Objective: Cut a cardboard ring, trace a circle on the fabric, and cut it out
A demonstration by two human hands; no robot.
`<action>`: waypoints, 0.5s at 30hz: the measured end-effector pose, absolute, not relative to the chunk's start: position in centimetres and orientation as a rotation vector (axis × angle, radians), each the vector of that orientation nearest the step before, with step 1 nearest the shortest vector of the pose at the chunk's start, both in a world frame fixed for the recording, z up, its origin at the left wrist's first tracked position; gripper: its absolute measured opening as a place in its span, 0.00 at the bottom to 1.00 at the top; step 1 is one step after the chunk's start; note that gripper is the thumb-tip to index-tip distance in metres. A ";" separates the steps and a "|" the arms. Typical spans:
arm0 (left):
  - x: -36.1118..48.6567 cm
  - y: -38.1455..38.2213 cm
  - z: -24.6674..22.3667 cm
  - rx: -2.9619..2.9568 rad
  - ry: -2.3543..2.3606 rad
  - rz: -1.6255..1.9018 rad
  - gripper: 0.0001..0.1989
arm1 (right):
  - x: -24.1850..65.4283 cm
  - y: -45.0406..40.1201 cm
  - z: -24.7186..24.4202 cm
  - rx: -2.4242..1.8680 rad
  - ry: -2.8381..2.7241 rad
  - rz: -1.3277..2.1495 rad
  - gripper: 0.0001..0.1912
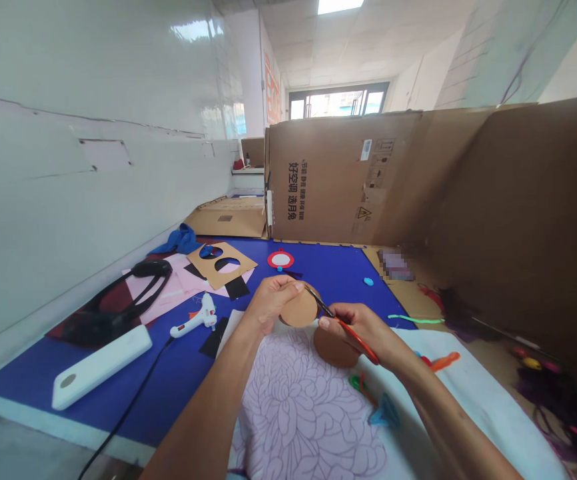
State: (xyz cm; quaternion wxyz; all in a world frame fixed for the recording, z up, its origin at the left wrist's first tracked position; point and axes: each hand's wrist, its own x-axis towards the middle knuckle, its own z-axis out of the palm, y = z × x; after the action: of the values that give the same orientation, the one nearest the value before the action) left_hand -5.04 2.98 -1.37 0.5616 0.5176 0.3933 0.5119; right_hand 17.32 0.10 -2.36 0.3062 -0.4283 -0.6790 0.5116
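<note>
A long white plastic bar (pixel 106 365) lies lower left on the flat blue table (pixel 336 267); centre-right, maybe a round blue lump (pixel 368 282).

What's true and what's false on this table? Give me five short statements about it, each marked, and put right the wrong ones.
1. The right hand holds scissors. True.
2. The left hand is empty. False: it holds a cardboard disc.
3. The glue gun lies on the blue table. True.
4. The cardboard sheet has two round holes. True.
5. Only one disc of cardboard colour is in view. False: a darker brown disc shows just below the right hand in the picture.
</note>
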 end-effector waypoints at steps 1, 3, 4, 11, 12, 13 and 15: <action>-5.0 3.0 -1.4 1.227 0.935 1.199 0.20 | 17.3 0.1 -2.4 -1.129 -1.798 1.352 0.31; -5.0 3.0 -1.5 1.232 0.950 1.191 0.20 | 17.4 0.1 -2.4 -1.120 -1.799 1.352 0.31; -4.9 2.9 -1.5 1.228 0.950 1.190 0.21 | 17.4 0.1 -2.4 -1.117 -1.799 1.350 0.31; -4.5 2.7 -1.4 1.178 0.911 1.208 0.23 | 17.7 0.4 -2.4 -1.135 -1.771 1.319 0.31; -4.5 2.7 -1.4 1.183 0.914 1.220 0.22 | 17.7 0.4 -2.4 -1.138 -1.771 1.318 0.32; -4.5 2.7 -1.3 1.191 0.916 1.235 0.22 | 17.7 0.4 -2.4 -1.139 -1.772 1.321 0.31; -4.5 2.8 -1.3 1.212 0.918 1.253 0.21 | 17.7 0.4 -2.3 -1.140 -1.775 1.331 0.31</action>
State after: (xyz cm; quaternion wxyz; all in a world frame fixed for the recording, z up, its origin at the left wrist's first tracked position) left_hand -4.51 2.77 -1.32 0.5526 0.5128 0.3884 0.5299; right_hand 17.74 0.41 -2.33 0.3179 -0.4331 -0.6748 0.5059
